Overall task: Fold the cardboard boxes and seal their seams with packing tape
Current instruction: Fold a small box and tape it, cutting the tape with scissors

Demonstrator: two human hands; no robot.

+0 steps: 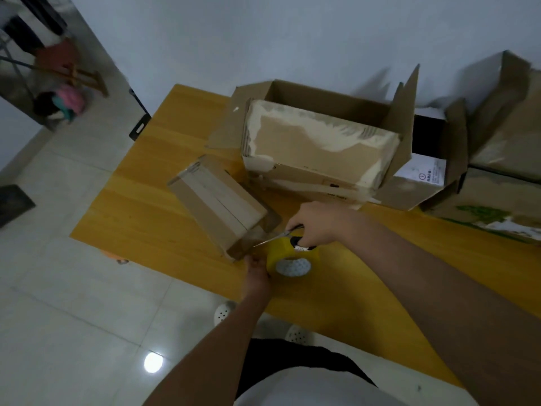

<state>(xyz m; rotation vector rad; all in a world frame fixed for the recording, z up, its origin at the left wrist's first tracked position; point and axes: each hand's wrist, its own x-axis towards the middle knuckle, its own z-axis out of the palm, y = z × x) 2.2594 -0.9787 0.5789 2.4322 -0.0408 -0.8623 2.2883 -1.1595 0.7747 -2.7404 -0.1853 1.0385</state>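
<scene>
Seen from above: a small taped box (219, 206) lies on a yellow counter (140, 200). The left hand (257, 272) grasps a yellow tape roll (289, 259) beside its near end. The right hand (314, 222) grips scissors (281, 236), blades at the tape. Behind sits a large open box (319, 142), interior hidden; more boxes (497, 159) crowd the right.

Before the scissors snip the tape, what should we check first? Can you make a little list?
1. Scissors held firmly in the right hand: ok.
2. Tape roll gripped by the left hand: ok.
3. Tape stretched from the roll to the small box: cannot tell, too blurry.
4. Left fingers clear of the blades: cannot tell; they are close.
5. Small box resting on the wooden table: ok.
</scene>
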